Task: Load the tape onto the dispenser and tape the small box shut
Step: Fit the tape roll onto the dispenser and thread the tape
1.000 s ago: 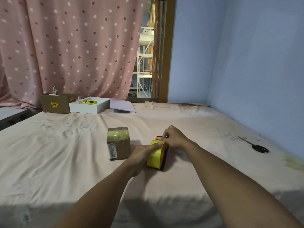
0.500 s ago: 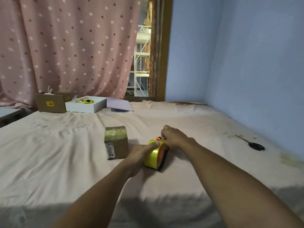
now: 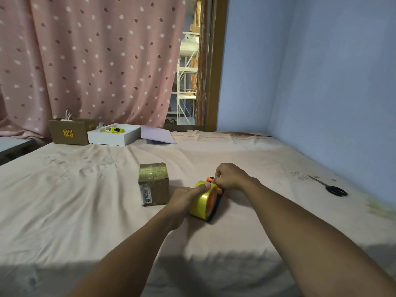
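Yellow tape roll (image 3: 202,200) sits on the dispenser (image 3: 216,196) mid-bed | left hand (image 3: 184,198) clamps the roll, thumb on top | right hand (image 3: 228,176) pinches at the orange end (threading, I'd guess), barely moved this past second | small box (image 3: 153,184) just left, apart, waiting

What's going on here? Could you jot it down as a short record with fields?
surface: bed sheet
left hand: gripping yellow tape roll, thumb on top
right hand: pinching at the dispenser top
small box: left of the roll, apart, top already taped
scissors: far right, untouched
back edge: brown box, white tray
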`<state>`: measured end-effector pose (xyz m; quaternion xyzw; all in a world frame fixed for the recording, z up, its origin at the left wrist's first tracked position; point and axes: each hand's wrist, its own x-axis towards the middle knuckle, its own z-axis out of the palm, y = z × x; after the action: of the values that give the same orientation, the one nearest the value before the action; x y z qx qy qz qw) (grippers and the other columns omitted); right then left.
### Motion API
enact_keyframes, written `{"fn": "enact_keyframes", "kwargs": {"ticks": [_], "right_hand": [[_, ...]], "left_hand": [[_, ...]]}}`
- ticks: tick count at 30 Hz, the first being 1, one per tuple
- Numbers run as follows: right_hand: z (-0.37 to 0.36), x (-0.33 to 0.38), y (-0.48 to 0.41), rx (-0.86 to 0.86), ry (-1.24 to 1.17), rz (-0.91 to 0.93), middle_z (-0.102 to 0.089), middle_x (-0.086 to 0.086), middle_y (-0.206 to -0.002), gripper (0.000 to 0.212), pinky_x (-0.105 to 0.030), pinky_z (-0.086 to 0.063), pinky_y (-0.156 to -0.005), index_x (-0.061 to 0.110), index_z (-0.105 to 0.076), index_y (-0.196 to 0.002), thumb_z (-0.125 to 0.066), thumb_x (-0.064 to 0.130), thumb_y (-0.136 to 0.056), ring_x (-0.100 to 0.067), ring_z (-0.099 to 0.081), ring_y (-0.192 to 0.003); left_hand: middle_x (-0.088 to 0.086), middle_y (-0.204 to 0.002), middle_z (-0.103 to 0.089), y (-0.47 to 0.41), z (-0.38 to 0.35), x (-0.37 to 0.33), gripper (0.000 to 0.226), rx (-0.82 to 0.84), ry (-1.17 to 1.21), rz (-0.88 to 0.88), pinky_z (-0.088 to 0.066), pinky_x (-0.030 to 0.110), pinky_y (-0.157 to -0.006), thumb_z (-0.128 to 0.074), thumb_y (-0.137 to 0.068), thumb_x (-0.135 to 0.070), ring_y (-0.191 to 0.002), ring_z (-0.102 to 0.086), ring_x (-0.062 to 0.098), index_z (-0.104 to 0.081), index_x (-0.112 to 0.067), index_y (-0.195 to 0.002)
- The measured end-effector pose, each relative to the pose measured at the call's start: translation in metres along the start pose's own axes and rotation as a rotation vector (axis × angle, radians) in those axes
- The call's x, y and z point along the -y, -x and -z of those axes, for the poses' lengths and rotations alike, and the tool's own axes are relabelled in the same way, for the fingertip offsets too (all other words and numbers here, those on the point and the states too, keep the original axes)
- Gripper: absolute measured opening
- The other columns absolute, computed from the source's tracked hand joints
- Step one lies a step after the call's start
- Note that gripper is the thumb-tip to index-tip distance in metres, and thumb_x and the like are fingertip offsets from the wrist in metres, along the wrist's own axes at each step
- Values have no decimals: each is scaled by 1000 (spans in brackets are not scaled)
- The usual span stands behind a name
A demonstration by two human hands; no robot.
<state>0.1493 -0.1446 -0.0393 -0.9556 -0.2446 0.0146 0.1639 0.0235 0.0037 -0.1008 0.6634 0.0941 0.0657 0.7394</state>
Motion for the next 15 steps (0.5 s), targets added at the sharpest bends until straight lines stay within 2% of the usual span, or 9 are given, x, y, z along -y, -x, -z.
{"fn": "enact_keyframes", "kwargs": {"ticks": [3,7,12,15], "right_hand": [[13,2,-3,62,-65,-10,-74,-8,-83,18,-33,-51,-63,10,-76,-76,-75,27,-76,-25,-68,-81],[28,3,-4,141,-42,10,-69,-6,-70,22,-32,-48,-61,10,-74,-68,-81,29,-77,-21,-62,-71],[18,6,-2,59,94,47,-69,-4,-77,22,-31,-47,-59,16,-71,-69,-78,36,-78,-24,-66,-76],[13,13,1,-27,317,114,-69,-5,-90,26,-35,-52,-68,17,-74,-83,-70,43,-82,-29,-66,-84]], "left_hand": [[13,-84,-74,3,3,1,73,20,14,7,-46,37,-76,-91,-50,-58,-79,-65,23,-79,2,-91],[16,-85,-74,7,5,5,65,47,27,11,-49,38,-75,-90,-53,-55,-78,-66,27,-80,0,-87],[12,-79,-71,10,0,-2,54,48,18,3,-45,35,-73,-88,-53,-56,-74,-63,22,-78,-8,-76],[12,-79,-64,10,-3,-3,60,63,-4,-14,-40,35,-74,-87,-54,-57,-76,-57,21,-72,-7,-83]]}}
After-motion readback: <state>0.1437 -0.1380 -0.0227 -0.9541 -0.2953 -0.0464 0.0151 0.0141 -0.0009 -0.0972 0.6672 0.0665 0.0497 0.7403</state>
